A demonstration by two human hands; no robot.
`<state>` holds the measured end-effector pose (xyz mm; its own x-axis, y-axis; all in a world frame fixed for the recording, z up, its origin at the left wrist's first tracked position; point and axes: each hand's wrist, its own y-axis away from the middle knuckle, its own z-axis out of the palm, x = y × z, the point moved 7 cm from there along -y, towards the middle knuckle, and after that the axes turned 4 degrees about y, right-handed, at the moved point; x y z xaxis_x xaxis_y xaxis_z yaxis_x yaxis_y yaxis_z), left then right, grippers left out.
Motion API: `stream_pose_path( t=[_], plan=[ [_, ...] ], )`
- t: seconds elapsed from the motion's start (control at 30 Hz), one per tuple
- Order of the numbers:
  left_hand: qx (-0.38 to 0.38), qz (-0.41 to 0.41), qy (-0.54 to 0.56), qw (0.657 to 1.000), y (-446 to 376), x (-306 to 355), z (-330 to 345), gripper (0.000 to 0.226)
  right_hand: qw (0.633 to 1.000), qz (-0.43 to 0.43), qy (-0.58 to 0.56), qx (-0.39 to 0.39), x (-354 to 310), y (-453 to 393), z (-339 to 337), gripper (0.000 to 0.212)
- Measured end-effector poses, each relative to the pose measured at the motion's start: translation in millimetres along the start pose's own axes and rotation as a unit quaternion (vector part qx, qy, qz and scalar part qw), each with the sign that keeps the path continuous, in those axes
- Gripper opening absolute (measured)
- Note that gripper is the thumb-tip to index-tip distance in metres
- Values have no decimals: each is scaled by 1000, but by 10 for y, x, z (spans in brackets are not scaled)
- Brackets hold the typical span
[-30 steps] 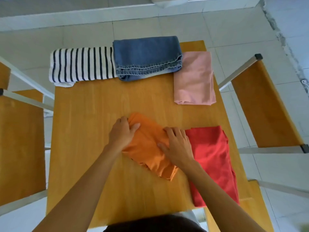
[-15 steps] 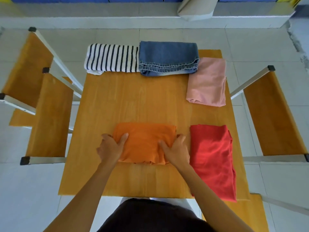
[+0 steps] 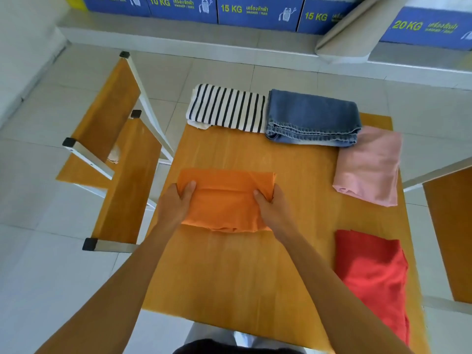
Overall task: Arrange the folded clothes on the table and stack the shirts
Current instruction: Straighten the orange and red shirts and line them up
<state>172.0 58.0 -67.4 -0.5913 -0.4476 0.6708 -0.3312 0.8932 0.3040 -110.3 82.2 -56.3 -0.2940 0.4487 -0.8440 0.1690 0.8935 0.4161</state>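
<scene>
A folded orange shirt [image 3: 224, 200] is held at the left-middle of the wooden table [image 3: 293, 264]. My left hand [image 3: 176, 203] grips its left edge and my right hand [image 3: 273, 208] grips its right edge, thumbs on top. A folded red shirt [image 3: 373, 277] lies at the near right. A folded pink shirt [image 3: 370, 167] lies at the right. Folded blue jeans [image 3: 311, 118] and a black-and-white striped shirt [image 3: 227, 108] sit along the far edge, side by side.
Two wooden chairs with white metal frames [image 3: 120, 159] stand left of the table, another chair [image 3: 449, 226] at the right. Blue washing machine boxes [image 3: 258, 10] line a ledge beyond the tiled floor.
The orange shirt was turned square, then gripped at both ends and moved left and away from the red shirt. My head has tilted up, showing more of the room.
</scene>
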Motion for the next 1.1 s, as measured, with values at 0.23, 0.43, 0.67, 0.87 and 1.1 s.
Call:
stream_pose_path(
  t=[0.23, 0.43, 0.67, 0.87, 1.1],
  plan=[
    [7, 43, 16, 999, -844, 431, -142, 76, 999, -6, -18, 37, -529, -731, 132, 22],
    [-64, 18, -72, 995, -1116, 217, 75, 72, 988, 67, 134, 47, -181, -907, 315, 30],
    [-50, 41, -116, 991, -910, -17, 65, 58, 976, 60, 191, 83, 50, -726, 360, 26],
    [-10, 41, -129, 991, -894, 61, 50, 57, 968, 57, 208, 129, -32, -713, 368, 26],
    [-16, 64, -153, 986, -1497, 535, 123, 59, 961, 47, 240, 130, -453, -1267, 317, 24]
  ],
)
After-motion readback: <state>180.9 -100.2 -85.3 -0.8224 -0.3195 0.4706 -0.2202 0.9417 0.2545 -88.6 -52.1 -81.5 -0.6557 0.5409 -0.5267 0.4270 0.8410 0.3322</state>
